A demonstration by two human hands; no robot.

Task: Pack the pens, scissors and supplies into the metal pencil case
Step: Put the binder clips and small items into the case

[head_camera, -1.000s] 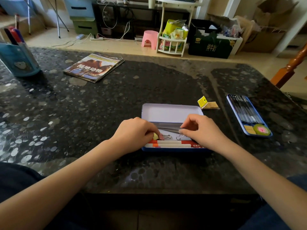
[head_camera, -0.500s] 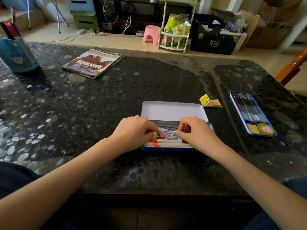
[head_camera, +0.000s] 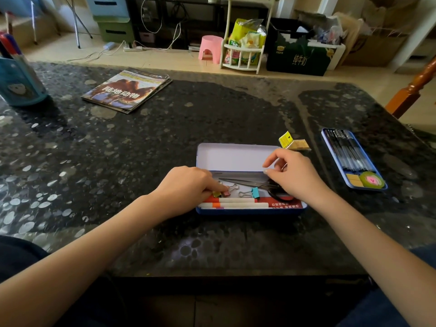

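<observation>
Head view: scissors [head_camera: 257,184] lie lengthwise in metal pencil case [head_camera: 236,156], blades pointing left. Left hand [head_camera: 188,187] pinches binder clip [head_camera: 225,192]; right hand [head_camera: 295,175], loosely curled, hovers above handles.

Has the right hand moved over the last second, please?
Yes. The right hand has risen off the binder clips toward the right end of the open lid.

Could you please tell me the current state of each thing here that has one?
Case: lid open.
Scissors: closed, in case.
Blue clip: loose, in case.
Tray: filled with pens.
Magazine: closed.
Left hand: pinching small clips.
Right hand: empty, above scissors.
</observation>
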